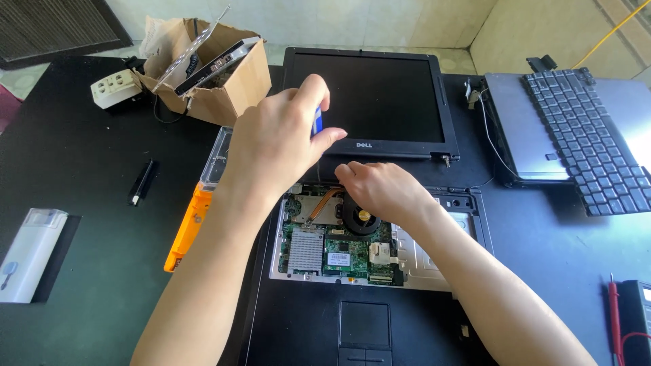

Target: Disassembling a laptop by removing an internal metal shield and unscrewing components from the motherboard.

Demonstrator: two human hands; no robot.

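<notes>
A black laptop (380,102) lies flat and open on a dark table, its keyboard taken off so the green circuit board (342,254), a copper heat pipe (322,203) and a round black fan (359,218) show. My left hand (274,142) is raised over the hinge area and grips a screwdriver with a blue handle (317,122), its shaft pointing down and mostly hidden. My right hand (380,190) rests on the chassis at the fan's upper edge, fingers curled toward the screwdriver tip. What those fingers pinch is hidden.
An orange and clear parts case (193,217) lies left of the laptop. A cardboard box (210,68) of parts and a white socket block (115,87) stand at the back left. At right lie a second laptop with a loose keyboard (583,135). Red meter probes (614,318) lie at the bottom right edge.
</notes>
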